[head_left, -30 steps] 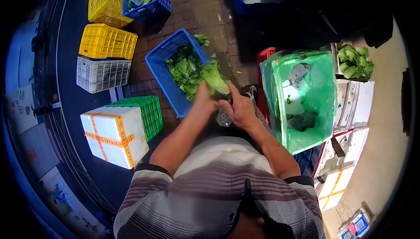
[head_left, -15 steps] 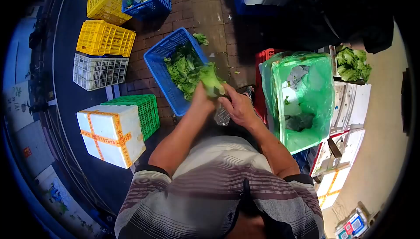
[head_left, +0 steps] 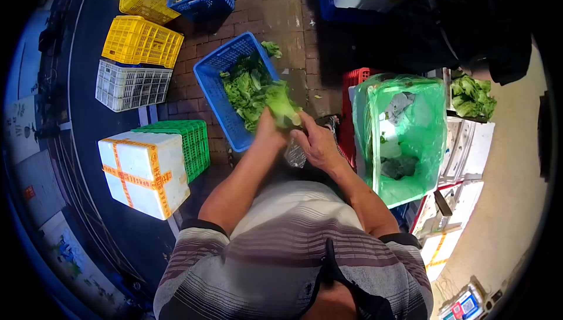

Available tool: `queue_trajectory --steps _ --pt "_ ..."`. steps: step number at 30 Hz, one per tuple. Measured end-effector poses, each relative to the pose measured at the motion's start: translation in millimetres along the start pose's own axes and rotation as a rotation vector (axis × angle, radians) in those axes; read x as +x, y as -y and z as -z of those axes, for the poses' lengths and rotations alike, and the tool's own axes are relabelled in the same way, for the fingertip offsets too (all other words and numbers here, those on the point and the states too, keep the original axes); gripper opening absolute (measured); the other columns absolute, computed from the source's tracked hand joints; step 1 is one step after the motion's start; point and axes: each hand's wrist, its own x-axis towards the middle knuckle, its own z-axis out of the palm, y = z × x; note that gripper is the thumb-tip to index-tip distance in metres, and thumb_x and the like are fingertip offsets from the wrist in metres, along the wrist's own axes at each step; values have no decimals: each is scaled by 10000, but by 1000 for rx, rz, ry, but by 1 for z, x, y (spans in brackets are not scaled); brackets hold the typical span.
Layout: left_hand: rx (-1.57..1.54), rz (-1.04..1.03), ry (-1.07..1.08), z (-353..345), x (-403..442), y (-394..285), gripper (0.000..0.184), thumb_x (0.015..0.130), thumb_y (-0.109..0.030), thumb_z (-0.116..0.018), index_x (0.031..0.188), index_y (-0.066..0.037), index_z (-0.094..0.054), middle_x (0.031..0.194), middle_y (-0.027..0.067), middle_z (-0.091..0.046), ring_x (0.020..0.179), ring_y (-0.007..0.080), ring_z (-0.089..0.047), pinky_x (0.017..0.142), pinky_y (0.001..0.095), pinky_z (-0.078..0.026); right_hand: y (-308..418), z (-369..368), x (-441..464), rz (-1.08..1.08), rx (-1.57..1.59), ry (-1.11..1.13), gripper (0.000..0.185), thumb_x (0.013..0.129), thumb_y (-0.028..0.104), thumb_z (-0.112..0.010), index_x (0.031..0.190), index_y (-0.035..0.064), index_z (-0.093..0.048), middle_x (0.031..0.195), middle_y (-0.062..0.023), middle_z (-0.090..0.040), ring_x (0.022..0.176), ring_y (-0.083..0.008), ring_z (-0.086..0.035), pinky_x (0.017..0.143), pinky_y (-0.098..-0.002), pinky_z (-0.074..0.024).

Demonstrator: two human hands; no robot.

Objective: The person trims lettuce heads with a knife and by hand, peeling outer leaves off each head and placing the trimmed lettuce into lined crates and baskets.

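A head of lettuce [head_left: 280, 102] hangs just off the right rim of a blue crate [head_left: 206, 77]. My left hand [head_left: 271, 129] is wrapped round its lower side. At the cut stem end is my right hand [head_left: 316, 143], its fingers bent and close to the stem; whether it grips anything small there is too blurred to tell. Loose green leaves [head_left: 243, 92] lie inside the blue crate. Below my hands is a piece of clear plastic [head_left: 295, 155].
A box lined with green plastic [head_left: 431, 138] stands at right, beside a red crate [head_left: 347, 106]. Left are a foam box [head_left: 141, 173], a green crate [head_left: 196, 147], white and yellow crates. More lettuce [head_left: 472, 97] lies far right. A dark-clothed person [head_left: 469, 21] is at upper right.
The lettuce has tipped slightly within my left hand. My right hand stays near the stem end. The view has shifted a little.
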Motion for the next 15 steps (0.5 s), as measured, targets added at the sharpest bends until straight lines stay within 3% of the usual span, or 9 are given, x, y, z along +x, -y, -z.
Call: queue_trajectory --steps 4,7,10,15 --pt "-39 26 64 8 1 0 288 1002 -341 -489 1051 -93 -628 948 83 -663 866 245 -646 791 404 -548 -8 -4 4 140 -23 -115 431 949 224 -615 1326 38 -520 916 -191 -697 816 -398 -684 680 -443 -529" --pt "-73 39 138 27 10 -1 282 990 -333 -514 1053 -89 -642 955 82 -675 880 244 -652 810 406 -554 -8 -2 4 97 18 -59 384 942 194 -631 1290 44 -565 988 -186 -701 857 -387 -691 716 -419 -544" --pt "-102 59 164 35 11 -3 275 985 -325 -519 1056 -90 -642 957 81 -677 876 242 -654 796 408 -559 -10 -7 4 101 81 -84 353 925 205 -639 1236 43 -598 1011 -218 -682 915 -417 -656 764 -463 -535" --pt "-138 89 184 34 -4 -11 277 982 -322 -518 1060 -87 -642 976 89 -684 892 253 -663 786 407 -570 -8 -10 7 54 198 23 369 956 203 -609 1275 17 -591 1067 -229 -681 983 -393 -665 838 -422 -527"
